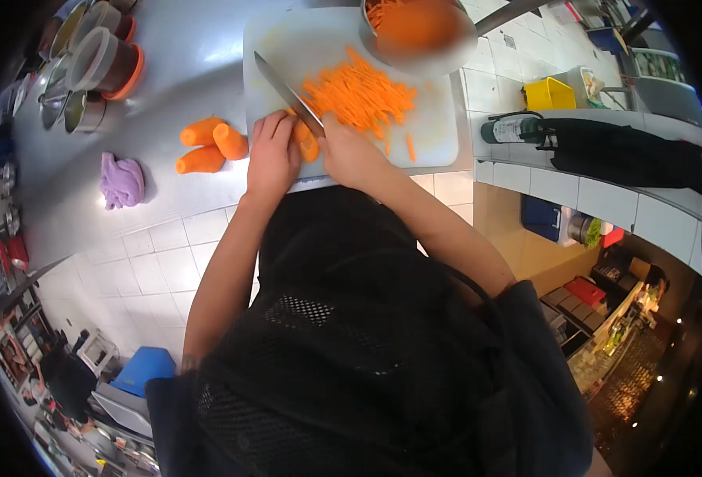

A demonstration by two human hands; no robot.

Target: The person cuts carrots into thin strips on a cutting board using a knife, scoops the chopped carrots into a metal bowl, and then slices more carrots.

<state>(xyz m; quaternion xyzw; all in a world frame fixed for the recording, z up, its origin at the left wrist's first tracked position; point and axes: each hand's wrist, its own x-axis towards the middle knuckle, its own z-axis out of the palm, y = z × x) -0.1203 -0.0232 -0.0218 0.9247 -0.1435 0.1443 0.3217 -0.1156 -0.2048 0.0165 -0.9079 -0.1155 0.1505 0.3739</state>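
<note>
On the white cutting board, my right hand is closed around the handle of a knife, its blade pointing up and to the left. My left hand presses on a piece of carrot just left of the knife, with its fingers bent over the carrot's edge. A heap of carrot strips lies right of the blade. Beyond it, a metal bowl holds more carrot strips, partly blurred. Several peeled carrot pieces rest on the steel counter left of the board.
A crumpled purple cloth lies on the steel counter. Tubs of sauce and a metal pot stand at the upper left. A fire extinguisher and a yellow container are on the right. Another person is at lower left.
</note>
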